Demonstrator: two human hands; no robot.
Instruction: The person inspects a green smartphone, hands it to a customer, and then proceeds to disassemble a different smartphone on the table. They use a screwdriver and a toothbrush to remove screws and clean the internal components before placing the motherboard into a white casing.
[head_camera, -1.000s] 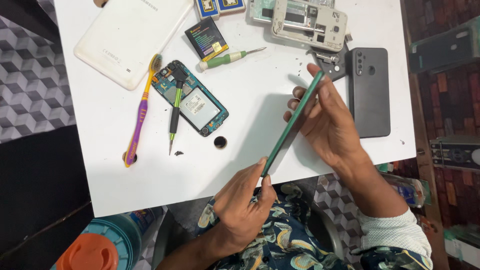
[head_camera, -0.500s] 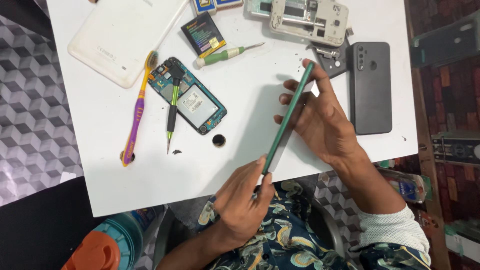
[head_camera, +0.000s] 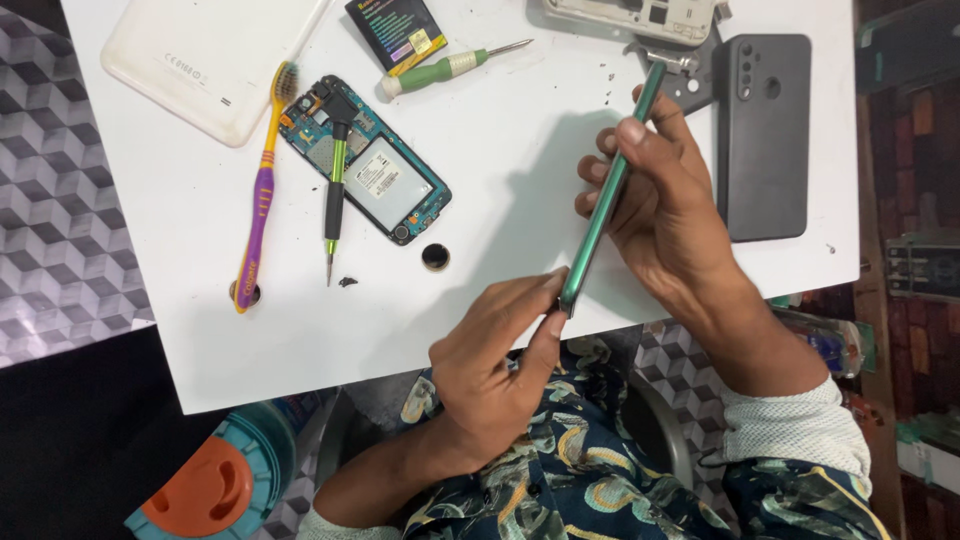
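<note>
A thin green phone is held on edge above the white table. My right hand wraps around its upper part, fingers curled over the edge. My left hand pinches the phone's lower end between thumb and fingertips, close to the table's front edge. Whether a tool is between those fingers cannot be made out.
An opened phone with bare circuit board lies at centre left with a green-black screwdriver on it. Beside it are a yellow-purple toothbrush, a white tablet back, a battery, another screwdriver, a black phone case and a small black round part.
The view has shifted so the table sits higher in frame. Both hands keep hold of the green phone; my left fingers have slid closer onto its lower end.
</note>
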